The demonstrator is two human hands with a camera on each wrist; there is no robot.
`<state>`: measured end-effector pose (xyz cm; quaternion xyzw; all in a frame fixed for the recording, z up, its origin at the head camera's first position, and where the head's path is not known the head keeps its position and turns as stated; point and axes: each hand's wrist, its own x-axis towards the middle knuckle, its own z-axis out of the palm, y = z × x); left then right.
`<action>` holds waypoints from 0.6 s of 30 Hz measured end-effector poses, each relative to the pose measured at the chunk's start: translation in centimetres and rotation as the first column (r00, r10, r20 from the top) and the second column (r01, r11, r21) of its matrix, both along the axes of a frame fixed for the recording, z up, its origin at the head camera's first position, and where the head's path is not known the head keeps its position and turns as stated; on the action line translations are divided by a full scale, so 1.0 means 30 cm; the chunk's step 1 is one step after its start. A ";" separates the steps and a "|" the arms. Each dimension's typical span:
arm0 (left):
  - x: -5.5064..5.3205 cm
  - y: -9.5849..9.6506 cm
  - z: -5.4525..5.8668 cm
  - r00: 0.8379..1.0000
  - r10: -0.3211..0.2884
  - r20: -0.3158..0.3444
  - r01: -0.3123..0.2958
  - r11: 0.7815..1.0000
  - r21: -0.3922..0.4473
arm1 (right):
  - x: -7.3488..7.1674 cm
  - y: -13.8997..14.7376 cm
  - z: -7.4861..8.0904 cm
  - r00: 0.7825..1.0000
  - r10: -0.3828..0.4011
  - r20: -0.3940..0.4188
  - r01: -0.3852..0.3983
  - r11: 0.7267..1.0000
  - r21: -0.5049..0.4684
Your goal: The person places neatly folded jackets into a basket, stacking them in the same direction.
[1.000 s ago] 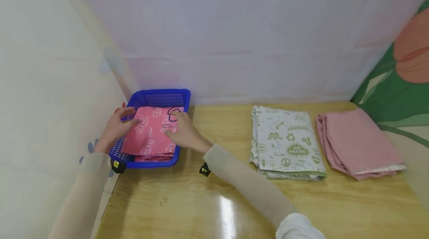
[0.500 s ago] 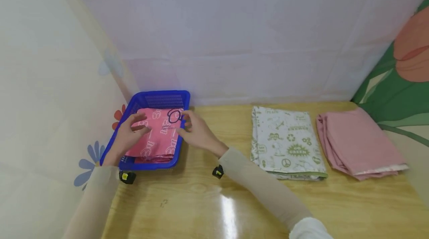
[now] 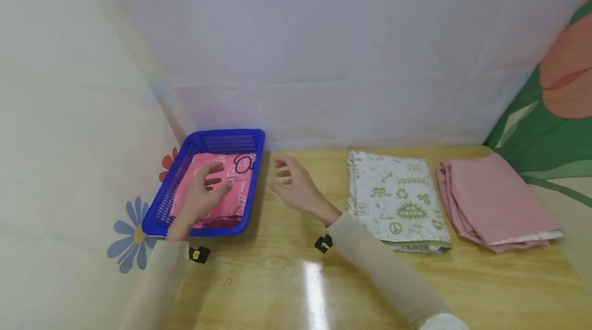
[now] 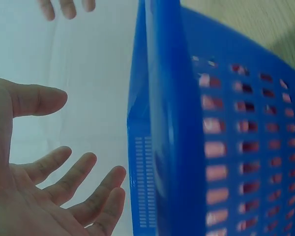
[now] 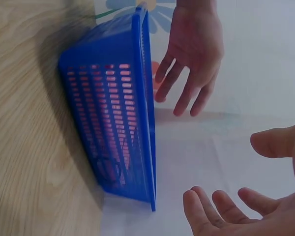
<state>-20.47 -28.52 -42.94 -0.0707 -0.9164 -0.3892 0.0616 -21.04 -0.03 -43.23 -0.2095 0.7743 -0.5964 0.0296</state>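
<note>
A blue plastic basket (image 3: 253, 201) with slotted walls stands at the left of the table, against the back wall. Inside it lies a folded pink cloth (image 3: 237, 196) with white outline prints and a dark blue motif. My left hand (image 3: 203, 196) hovers over the basket, fingers spread and holding nothing; it hides part of the cloth. In the left wrist view that hand (image 4: 64, 191) is above the basket's rim. To the right of the basket, my right hand (image 3: 298, 186) is in the air, its fingers loosely bent around nothing. The right wrist view has this hand (image 5: 255, 196) apart from the basket.
On the wooden table (image 3: 268, 289), a folded white cloth with green prints (image 3: 398, 201) lies right of centre. Beside it is a folded plain pink cloth (image 3: 495, 201). A pale sheet (image 3: 314, 52) hangs behind, and a flower-printed one (image 3: 83, 165) borders the left side.
Both hands have moved right. The right hand has left the cloth and now stands outside the basket, while the left has shifted from the basket's left rim to over the cloth.
</note>
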 end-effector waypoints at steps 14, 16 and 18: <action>0.043 0.108 -0.004 0.998 -0.028 -0.062 0.034 0.993 0.112 | 0.021 0.205 -0.031 0.995 -0.084 -0.059 0.085 0.996 0.013; 0.051 0.127 -0.011 0.997 -0.037 -0.075 0.046 0.991 0.127 | 0.030 0.227 -0.038 0.995 -0.087 -0.054 0.088 0.996 0.011; 0.060 0.145 -0.022 0.995 -0.045 -0.084 0.057 0.989 0.139 | 0.040 0.248 -0.044 0.995 -0.087 -0.048 0.088 0.996 0.012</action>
